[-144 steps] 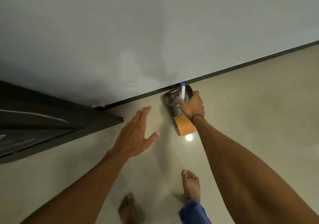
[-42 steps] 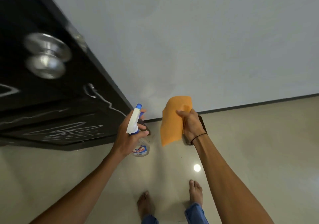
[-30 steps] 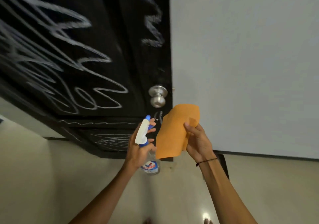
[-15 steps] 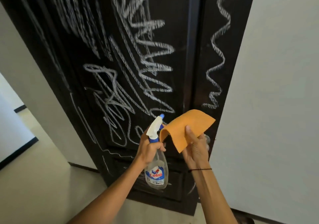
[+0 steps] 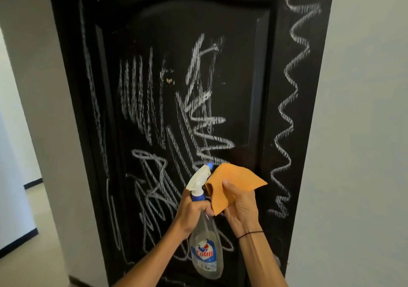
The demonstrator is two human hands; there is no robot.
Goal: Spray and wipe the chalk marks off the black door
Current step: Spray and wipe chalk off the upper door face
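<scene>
A tall black panelled door point(image 5: 242, 65) with a raised arched centre panel is seen filling the middle of the view, and white chalk marks point(image 5: 198, 118) are scribbled across that panel in dense strokes and loops. A long white zigzag chalk line point(image 5: 289, 110) is drawn down the door's right-hand stile. A clear plastic spray bottle point(image 5: 204, 253) with a white trigger head, a blue collar and a blue-and-red label is gripped at its neck by the left hand point(image 5: 191, 211), whose fingers are curled round the collar just below the trigger; the bottle is held upright in front of the lower part of the door, with its blue nozzle tip directed toward the door. A folded orange cloth point(image 5: 231, 182) is pinched by the right hand point(image 5: 241, 207), with the thumb laid across the cloth's near face and the fingers hidden behind it. The cloth is held just beside the spray head, and whether it touches the nozzle cannot be told. A thin black band point(image 5: 250, 233) is worn on the right wrist. Pale grey walls point(image 5: 364, 132) are seen on either side of the door.
</scene>
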